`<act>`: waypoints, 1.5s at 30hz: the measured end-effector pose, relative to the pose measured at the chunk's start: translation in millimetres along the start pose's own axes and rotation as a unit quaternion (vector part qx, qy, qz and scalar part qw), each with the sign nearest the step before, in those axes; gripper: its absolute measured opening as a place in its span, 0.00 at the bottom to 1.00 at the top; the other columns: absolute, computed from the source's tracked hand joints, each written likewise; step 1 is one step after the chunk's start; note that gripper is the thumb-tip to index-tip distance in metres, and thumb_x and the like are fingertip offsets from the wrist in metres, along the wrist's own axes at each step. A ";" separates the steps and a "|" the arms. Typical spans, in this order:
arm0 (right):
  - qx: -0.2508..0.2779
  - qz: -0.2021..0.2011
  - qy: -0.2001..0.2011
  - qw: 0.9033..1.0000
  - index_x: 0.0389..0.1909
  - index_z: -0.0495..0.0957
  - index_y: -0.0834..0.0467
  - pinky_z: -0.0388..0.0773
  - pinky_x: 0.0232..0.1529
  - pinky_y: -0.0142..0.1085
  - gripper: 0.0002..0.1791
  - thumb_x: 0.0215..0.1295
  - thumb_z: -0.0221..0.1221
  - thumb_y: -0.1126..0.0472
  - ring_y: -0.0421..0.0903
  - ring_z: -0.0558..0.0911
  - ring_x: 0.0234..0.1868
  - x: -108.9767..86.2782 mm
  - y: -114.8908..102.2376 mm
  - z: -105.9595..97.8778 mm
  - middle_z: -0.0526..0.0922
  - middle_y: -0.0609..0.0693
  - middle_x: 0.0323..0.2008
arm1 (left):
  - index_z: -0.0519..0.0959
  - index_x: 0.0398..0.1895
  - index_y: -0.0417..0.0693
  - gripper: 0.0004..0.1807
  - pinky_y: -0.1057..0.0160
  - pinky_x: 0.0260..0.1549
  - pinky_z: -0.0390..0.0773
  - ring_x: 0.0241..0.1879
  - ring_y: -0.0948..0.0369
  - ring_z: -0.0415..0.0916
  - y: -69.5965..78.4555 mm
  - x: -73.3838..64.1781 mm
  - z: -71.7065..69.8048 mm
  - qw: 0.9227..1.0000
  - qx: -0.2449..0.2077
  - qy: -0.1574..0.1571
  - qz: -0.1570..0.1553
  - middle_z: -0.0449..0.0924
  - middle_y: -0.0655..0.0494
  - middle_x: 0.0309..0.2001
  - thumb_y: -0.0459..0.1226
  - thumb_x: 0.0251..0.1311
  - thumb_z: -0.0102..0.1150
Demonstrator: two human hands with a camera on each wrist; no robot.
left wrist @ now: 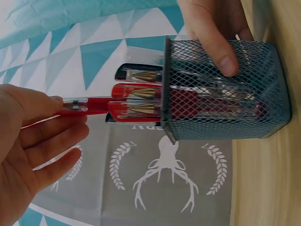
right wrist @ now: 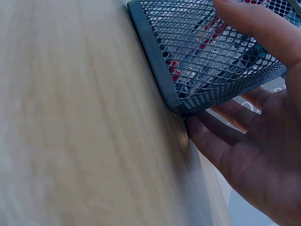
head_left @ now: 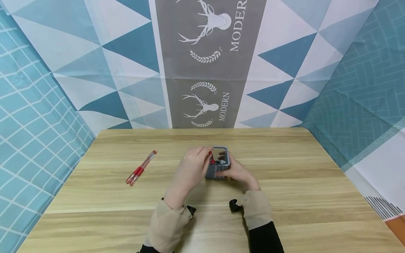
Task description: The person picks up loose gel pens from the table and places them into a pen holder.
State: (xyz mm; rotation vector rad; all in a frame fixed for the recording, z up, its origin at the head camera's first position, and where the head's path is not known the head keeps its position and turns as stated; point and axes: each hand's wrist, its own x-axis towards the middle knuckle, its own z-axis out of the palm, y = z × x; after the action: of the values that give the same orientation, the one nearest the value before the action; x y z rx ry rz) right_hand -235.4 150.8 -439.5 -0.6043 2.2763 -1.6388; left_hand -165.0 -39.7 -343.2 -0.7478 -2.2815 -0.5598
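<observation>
A dark mesh pen holder [head_left: 215, 173] stands on the table with several red-capped and black-capped gel pens [left wrist: 136, 109] in it, tops poking out past the rim. My left hand [head_left: 193, 164] is over its opening and pinches a red gel pen [left wrist: 96, 105] between thumb and forefinger. That pen's far end overlaps the caps of the others in the left wrist view. With its thumb on the near mesh side and fingers round the other side, my right hand [head_left: 239, 173] holds the pen holder. Its base is at the tabletop in the right wrist view [right wrist: 162, 70].
Two red pens [head_left: 141, 168] lie side by side on the wooden table [head_left: 284, 154], left of the hands. A patterned cloth [head_left: 129, 66] hangs behind the table's far edge, and blue sheets [head_left: 34, 116] flank it. Black strap ends [head_left: 235, 206] stick out near both wrists.
</observation>
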 end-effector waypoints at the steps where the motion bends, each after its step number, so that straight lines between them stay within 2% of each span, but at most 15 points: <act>1: 0.003 0.000 -0.004 1.000 0.66 0.49 0.58 0.74 0.35 0.38 0.46 0.49 0.66 0.64 0.53 0.73 0.43 -0.2 -0.2 0.0 0.64 0.64 0.58 | 0.79 0.43 0.40 0.11 0.61 0.43 0.76 0.36 0.57 0.78 -0.5 -0.3 1.1 1.000 0.000 -0.008 0.000 0.81 0.51 0.35 0.31 0.55 0.58; 5: 0.022 -0.003 -0.020 1.000 0.67 0.47 0.56 0.71 0.17 0.45 0.45 0.52 0.64 0.66 0.58 0.73 0.23 -0.8 0.2 0.0 0.72 0.68 0.49 | 0.78 0.44 0.40 0.13 0.58 0.47 0.75 0.38 0.56 0.78 -1.5 -1.5 4.3 0.999 0.006 -0.042 -0.006 0.82 0.51 0.37 0.29 0.53 0.57; 9: 0.023 -0.006 -0.021 0.999 0.66 0.49 0.54 0.70 0.14 0.46 0.44 0.52 0.64 0.66 0.56 0.72 0.18 -0.9 0.9 0.3 0.77 0.65 0.43 | 0.79 0.43 0.43 0.13 0.57 0.49 0.73 0.39 0.57 0.78 -2.3 -2.4 7.2 0.998 0.020 -0.065 -0.006 0.82 0.53 0.38 0.29 0.51 0.57; 13: 0.018 -0.008 -0.018 1.000 0.64 0.51 0.54 0.70 0.14 0.43 0.42 0.52 0.65 0.64 0.52 0.71 0.17 -1.2 1.6 0.0 0.77 0.61 0.42 | 0.80 0.39 0.46 0.12 0.57 0.50 0.71 0.40 0.58 0.77 -3.1 -2.8 10.5 0.997 0.031 -0.073 0.001 0.82 0.56 0.38 0.30 0.50 0.58; 20: 0.018 -0.010 -0.022 1.000 0.63 0.51 0.55 0.70 0.14 0.43 0.40 0.53 0.63 0.65 0.52 0.70 0.16 -0.8 1.0 -0.6 0.77 0.63 0.43 | 0.81 0.39 0.50 0.12 0.58 0.51 0.70 0.40 0.59 0.76 -3.0 -2.7 14.6 0.995 0.050 -0.087 0.007 0.82 0.58 0.38 0.30 0.50 0.59; 26: 0.026 0.001 -0.031 0.999 0.64 0.50 0.57 0.69 0.15 0.47 0.40 0.54 0.62 0.67 0.61 0.69 0.17 -0.8 -2.7 -1.6 0.76 0.68 0.44 | 0.81 0.43 0.50 0.15 0.57 0.52 0.69 0.42 0.58 0.76 -2.2 -2.5 15.8 0.994 0.055 -0.099 0.006 0.82 0.57 0.40 0.30 0.51 0.58; 31: 0.028 0.007 -0.029 0.999 0.63 0.51 0.62 0.70 0.16 0.48 0.39 0.52 0.62 0.69 0.66 0.68 0.20 -6.2 -20.0 -1.0 0.72 0.68 0.48 | 0.79 0.43 0.47 0.13 0.57 0.53 0.69 0.40 0.58 0.77 -1.7 -3.5 16.8 0.994 0.069 -0.084 0.013 0.83 0.55 0.39 0.30 0.52 0.58; 38: 0.021 -0.003 -0.023 1.000 0.63 0.51 0.63 0.71 0.17 0.45 0.39 0.52 0.62 0.70 0.57 0.71 0.21 -5.4 -19.1 -0.5 0.65 0.66 0.54 | 0.80 0.39 0.47 0.12 0.57 0.53 0.69 0.39 0.59 0.77 -2.0 -3.8 20.9 0.992 0.101 -0.063 0.036 0.83 0.55 0.37 0.28 0.51 0.58; 41: 0.022 -0.004 -0.025 0.999 0.63 0.51 0.61 0.72 0.18 0.46 0.40 0.52 0.63 0.70 0.57 0.72 0.22 -2.5 -12.1 -1.6 0.66 0.66 0.54 | 0.81 0.39 0.48 0.12 0.57 0.53 0.69 0.39 0.59 0.77 -1.9 -3.9 21.9 0.993 0.098 -0.063 0.035 0.82 0.57 0.37 0.28 0.51 0.57; 45: 0.016 -0.005 -0.021 1.000 0.63 0.51 0.58 0.72 0.19 0.44 0.40 0.52 0.63 0.68 0.50 0.73 0.23 0.9 -0.3 -1.7 0.66 0.64 0.55 | 0.81 0.40 0.48 0.12 0.58 0.52 0.69 0.39 0.59 0.77 -1.7 -4.4 22.2 0.993 0.091 -0.070 0.028 0.82 0.57 0.37 0.29 0.52 0.57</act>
State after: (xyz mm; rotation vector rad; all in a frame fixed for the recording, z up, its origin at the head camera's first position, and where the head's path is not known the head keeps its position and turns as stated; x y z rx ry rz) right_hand -236.9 151.7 -438.6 -0.6368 2.2158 -1.6486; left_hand -173.5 -30.0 -361.9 -0.7792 -2.3937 -0.2754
